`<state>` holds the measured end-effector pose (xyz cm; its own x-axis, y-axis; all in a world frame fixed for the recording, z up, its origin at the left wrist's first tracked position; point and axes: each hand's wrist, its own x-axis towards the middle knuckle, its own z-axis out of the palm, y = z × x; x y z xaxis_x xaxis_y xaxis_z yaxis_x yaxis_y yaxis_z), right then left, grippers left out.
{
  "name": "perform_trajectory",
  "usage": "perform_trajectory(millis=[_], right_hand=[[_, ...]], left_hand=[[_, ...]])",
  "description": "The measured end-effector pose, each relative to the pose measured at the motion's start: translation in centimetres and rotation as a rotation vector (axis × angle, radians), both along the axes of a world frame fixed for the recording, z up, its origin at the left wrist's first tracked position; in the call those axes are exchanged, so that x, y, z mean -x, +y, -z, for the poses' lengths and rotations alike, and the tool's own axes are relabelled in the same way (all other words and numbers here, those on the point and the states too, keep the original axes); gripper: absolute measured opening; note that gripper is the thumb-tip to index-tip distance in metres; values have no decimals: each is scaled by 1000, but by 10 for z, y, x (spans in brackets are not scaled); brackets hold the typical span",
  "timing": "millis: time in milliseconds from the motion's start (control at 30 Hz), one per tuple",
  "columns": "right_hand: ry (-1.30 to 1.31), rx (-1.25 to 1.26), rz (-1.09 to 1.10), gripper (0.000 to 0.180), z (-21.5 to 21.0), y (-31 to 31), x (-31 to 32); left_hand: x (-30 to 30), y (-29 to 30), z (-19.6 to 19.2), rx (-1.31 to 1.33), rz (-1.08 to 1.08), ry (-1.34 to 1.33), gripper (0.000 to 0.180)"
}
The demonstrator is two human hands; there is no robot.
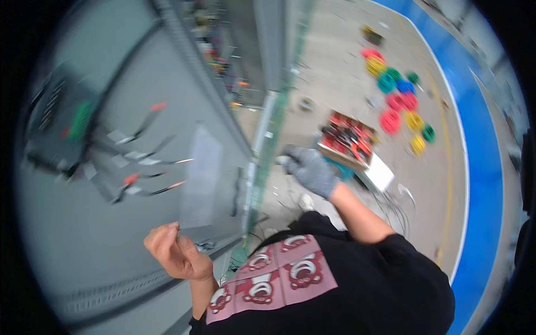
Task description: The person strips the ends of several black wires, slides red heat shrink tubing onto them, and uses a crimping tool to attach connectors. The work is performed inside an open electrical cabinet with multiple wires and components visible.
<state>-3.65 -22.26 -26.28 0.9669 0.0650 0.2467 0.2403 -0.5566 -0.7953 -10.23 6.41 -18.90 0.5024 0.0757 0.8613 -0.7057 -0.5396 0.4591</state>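
Note:
My bare left hand (177, 252) is raised in front of the grey cabinet panel (151, 223), its thumb and fingers curled together in a pinch. Anything between those fingertips is too small and blurred to name. A grey knit work glove covers my right hand (310, 168), which is closed beside the open carton. Something pale shows at its thumb side; I cannot tell if it is a held thing or a bare fingertip. Black wires (151, 162) with orange-red and copper-coloured ends stick out from the panel, above my left hand. A white sheet (202, 176) lies flat against the panel.
A carton (347, 138) of red and black tools stands on a white box (377, 174). Coloured wire coils (391, 120) lie scattered on the floor beyond it. Loose cables (396, 209) trail by the box. At upper left, a dark device (61, 120) with a green terminal block is mounted.

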Motion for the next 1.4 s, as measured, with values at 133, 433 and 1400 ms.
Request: perform_trajectory(millis=[133,433,1400], right_hand=[[256,104,31,28,53,-43,22],[468,61,172,21,202,-211,36],[653,686,-63,26,430,-420,-258]], left_hand=[[9,-49,45,-97,201,395,21],[-31,-206,66,-261,429,791,16],[-124,-345,217,-540,395,1421,10]])
